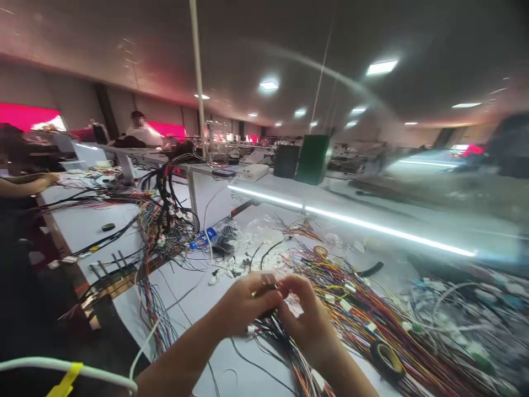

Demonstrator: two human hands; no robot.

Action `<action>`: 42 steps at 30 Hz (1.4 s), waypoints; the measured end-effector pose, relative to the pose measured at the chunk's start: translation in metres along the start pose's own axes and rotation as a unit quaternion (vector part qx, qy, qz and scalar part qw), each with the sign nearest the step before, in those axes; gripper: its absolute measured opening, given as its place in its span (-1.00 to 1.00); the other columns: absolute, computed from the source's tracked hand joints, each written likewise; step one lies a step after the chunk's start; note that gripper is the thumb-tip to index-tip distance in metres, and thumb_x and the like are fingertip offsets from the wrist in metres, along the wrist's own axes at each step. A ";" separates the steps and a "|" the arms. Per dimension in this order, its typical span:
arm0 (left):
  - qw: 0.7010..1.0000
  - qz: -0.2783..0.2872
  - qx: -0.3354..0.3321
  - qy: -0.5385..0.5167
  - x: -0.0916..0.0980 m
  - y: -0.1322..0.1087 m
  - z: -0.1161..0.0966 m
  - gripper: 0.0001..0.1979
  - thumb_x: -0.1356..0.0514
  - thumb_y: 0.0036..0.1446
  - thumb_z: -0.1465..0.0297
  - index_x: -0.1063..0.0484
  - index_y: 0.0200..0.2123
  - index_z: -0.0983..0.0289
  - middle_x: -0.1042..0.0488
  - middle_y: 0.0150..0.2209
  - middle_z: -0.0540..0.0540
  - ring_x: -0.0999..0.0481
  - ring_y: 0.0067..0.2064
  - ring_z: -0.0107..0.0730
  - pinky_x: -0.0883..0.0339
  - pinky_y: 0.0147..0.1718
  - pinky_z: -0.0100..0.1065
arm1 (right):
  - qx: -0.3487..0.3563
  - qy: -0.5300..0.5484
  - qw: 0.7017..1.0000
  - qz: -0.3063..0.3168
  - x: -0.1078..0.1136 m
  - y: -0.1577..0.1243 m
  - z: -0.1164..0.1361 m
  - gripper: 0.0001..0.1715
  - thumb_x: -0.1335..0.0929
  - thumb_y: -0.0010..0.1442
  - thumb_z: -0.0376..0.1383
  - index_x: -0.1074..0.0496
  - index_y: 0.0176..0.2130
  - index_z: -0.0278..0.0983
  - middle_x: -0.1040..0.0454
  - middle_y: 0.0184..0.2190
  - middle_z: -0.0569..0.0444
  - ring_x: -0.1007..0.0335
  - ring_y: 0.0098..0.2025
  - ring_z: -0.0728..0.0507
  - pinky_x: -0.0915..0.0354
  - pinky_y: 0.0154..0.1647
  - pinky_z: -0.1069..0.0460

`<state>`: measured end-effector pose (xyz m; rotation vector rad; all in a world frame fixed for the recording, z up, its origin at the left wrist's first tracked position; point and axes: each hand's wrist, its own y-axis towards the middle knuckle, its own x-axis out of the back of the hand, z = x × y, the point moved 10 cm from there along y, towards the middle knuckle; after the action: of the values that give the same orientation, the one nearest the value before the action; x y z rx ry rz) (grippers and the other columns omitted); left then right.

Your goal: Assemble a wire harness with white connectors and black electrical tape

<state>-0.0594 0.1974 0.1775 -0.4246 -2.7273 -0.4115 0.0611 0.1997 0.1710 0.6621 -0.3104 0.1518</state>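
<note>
My left hand (pixel 247 305) and my right hand (pixel 306 321) meet over the table, fingers pinched together at one spot. Something small and dark shows between the fingertips; its kind is mostly hidden. Just below the fingers, a bundle of dark wires (pixel 282 337) runs toward the front of the table; whether the fingers hold these wires I cannot tell. Small white connectors (pixel 235 266) lie scattered just beyond my hands. To the right of my right hand spreads a large heap of red, yellow and black wires (pixel 351 298).
A black tape roll (pixel 387 358) lies at the front right. Behind the hands are a plastic bottle (pixel 203 238) and a lit light strip (pixel 355 218). Tangled wires (pixel 151 242) hang at the left, near metal pegs (pixel 108 264). A co-worker's arm (pixel 25 184) reaches in at far left.
</note>
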 end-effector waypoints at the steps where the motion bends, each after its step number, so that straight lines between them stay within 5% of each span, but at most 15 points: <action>1: 0.999 -0.009 0.010 -0.038 0.002 0.004 0.002 -0.64 -0.16 0.16 0.14 -0.55 -0.10 0.22 -0.54 -0.12 0.16 -0.46 -0.05 -0.15 -0.27 0.02 -0.16 | -0.007 0.047 0.999 0.015 -0.007 -0.001 -0.003 -0.65 -0.31 0.19 -0.28 -0.25 0.00 -0.15 -0.43 -0.26 0.07 -0.40 -0.22 -0.09 -0.38 -0.13 -0.03; 4: 0.982 -0.077 0.080 -0.152 0.013 0.010 0.029 -0.66 -0.24 0.10 0.17 -0.57 -0.15 0.27 -0.57 -0.18 0.16 -0.51 -0.17 -0.21 -0.34 -0.09 -0.22 | -0.062 0.180 0.980 0.062 -0.030 -0.010 -0.022 -0.52 -0.28 0.25 -0.20 -0.13 0.14 -0.10 -0.35 -0.14 0.04 -0.38 -0.30 -0.04 -0.40 -0.31 0.04; 7: 0.965 -0.131 0.120 -0.194 0.022 0.010 0.051 -0.61 -0.30 0.03 0.17 -0.56 -0.13 0.29 -0.57 -0.20 0.16 -0.52 -0.23 -0.23 -0.39 -0.18 -0.23 | -0.093 0.166 0.976 0.106 -0.047 -0.024 -0.041 -0.63 -0.20 0.32 -0.16 -0.22 0.10 -0.14 -0.35 -0.35 0.13 -0.26 -0.48 0.00 -0.28 -0.47 0.09; 12: 0.987 -0.159 -0.002 0.014 0.037 0.010 0.010 -0.77 -0.25 0.09 0.23 -0.62 -0.30 0.23 -0.56 -0.22 0.13 -0.50 -0.14 -0.18 -0.36 -0.10 -0.22 | -0.074 -0.012 0.988 0.135 -0.053 -0.038 -0.059 -0.66 -0.14 0.36 -0.15 -0.41 -0.15 -0.19 -0.46 -0.39 0.06 -0.37 -0.34 -0.11 -0.25 -0.29 0.01; 16: 0.983 -0.171 -0.024 0.055 0.038 0.009 -0.007 -0.79 -0.24 0.09 0.25 -0.62 -0.27 0.19 -0.55 -0.21 0.12 -0.50 -0.17 -0.18 -0.40 -0.20 -0.27 | -0.105 -0.008 0.986 0.126 -0.056 -0.042 -0.071 -0.76 -0.21 0.31 -0.18 -0.38 -0.09 -0.16 -0.45 -0.39 0.10 -0.38 -0.38 -0.10 -0.26 -0.33 0.04; 19: 0.983 -0.185 -0.003 0.022 0.034 0.008 0.000 -0.77 -0.24 0.10 0.23 -0.61 -0.24 0.21 -0.54 -0.22 0.11 -0.51 -0.17 -0.19 -0.40 -0.18 -0.28 | -0.092 0.073 0.992 0.039 -0.045 -0.031 -0.060 -0.46 -0.31 0.21 -0.29 -0.14 0.15 -0.09 -0.39 -0.20 0.08 -0.33 -0.43 -0.02 -0.29 -0.41 0.07; 21: 0.984 -0.177 0.018 0.008 0.027 0.009 0.007 -0.75 -0.24 0.09 0.22 -0.60 -0.23 0.22 -0.54 -0.24 0.10 -0.51 -0.17 -0.19 -0.39 -0.18 -0.30 | -0.019 0.099 0.994 -0.032 -0.031 -0.020 -0.038 -0.31 -0.32 0.16 -0.38 -0.05 0.19 -0.02 -0.27 -0.04 0.02 -0.30 -0.42 0.02 -0.31 -0.45 0.08; 25: 0.976 -0.183 0.079 -0.090 0.020 0.008 0.027 -0.68 -0.27 0.06 0.19 -0.56 -0.21 0.29 -0.55 -0.29 0.10 -0.52 -0.25 -0.22 -0.41 -0.28 -0.31 | 0.139 -0.001 0.988 -0.073 -0.019 -0.011 0.007 -0.44 -0.26 0.16 -0.48 -0.28 0.07 0.02 -0.17 -0.03 0.01 -0.31 -0.35 -0.01 -0.38 -0.34 0.01; 28: 0.960 -0.184 0.093 -0.191 0.014 0.007 0.038 -0.70 -0.29 0.04 0.20 -0.55 -0.27 0.31 -0.55 -0.34 0.08 -0.50 -0.30 -0.28 -0.40 -0.27 -0.31 | 0.157 -0.029 0.984 -0.073 -0.015 -0.014 0.014 -0.54 -0.26 0.18 -0.47 -0.33 -0.01 -0.03 -0.20 -0.06 0.01 -0.36 -0.24 -0.07 -0.39 -0.23 -0.04; 32: 0.950 -0.204 0.073 -0.224 0.014 0.004 0.046 -0.74 -0.30 0.06 0.24 -0.55 -0.29 0.32 -0.54 -0.34 0.07 -0.49 -0.24 -0.30 -0.35 -0.14 -0.28 | -0.009 0.157 0.978 -0.135 0.000 -0.020 -0.022 -0.74 -0.29 0.21 -0.31 -0.27 -0.07 -0.11 -0.34 -0.21 0.02 -0.41 -0.26 -0.12 -0.41 -0.31 -0.05; 37: 0.972 -0.192 -0.001 -0.137 0.015 0.009 0.028 -0.77 -0.24 0.11 0.23 -0.57 -0.31 0.27 -0.53 -0.30 0.11 -0.47 -0.15 -0.21 -0.31 -0.04 -0.21 | -0.319 0.439 0.836 -0.085 -0.038 -0.027 -0.085 -0.72 -0.31 0.14 -0.19 -0.19 -0.14 -0.18 -0.25 -0.54 0.25 -0.09 -0.72 0.08 -0.04 -0.77 0.18; 40: 0.987 -0.125 -0.078 -0.057 0.006 0.018 0.002 -0.76 -0.18 0.17 0.24 -0.57 -0.32 0.25 -0.50 -0.22 0.16 -0.46 -0.11 -0.18 -0.32 -0.04 -0.20 | -0.363 0.445 0.819 -0.010 -0.052 -0.024 -0.091 -0.60 -0.43 -0.04 -0.29 -0.25 -0.20 -0.24 -0.30 -0.52 0.25 -0.07 -0.74 0.12 0.03 -0.79 0.21; 42: 0.989 -0.111 -0.095 -0.010 0.006 0.022 -0.006 -0.76 -0.16 0.18 0.24 -0.57 -0.29 0.25 -0.50 -0.20 0.18 -0.46 -0.11 -0.18 -0.33 -0.06 -0.22 | -0.341 0.450 0.825 0.011 -0.050 -0.023 -0.088 -0.54 -0.43 -0.05 -0.29 -0.26 -0.14 -0.21 -0.40 -0.34 0.16 -0.16 -0.70 0.12 -0.02 -0.77 0.21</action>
<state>-0.0554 0.2169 0.1895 -0.1714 -2.7742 -0.7343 0.0395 0.2347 0.0756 -0.1753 0.5395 0.3361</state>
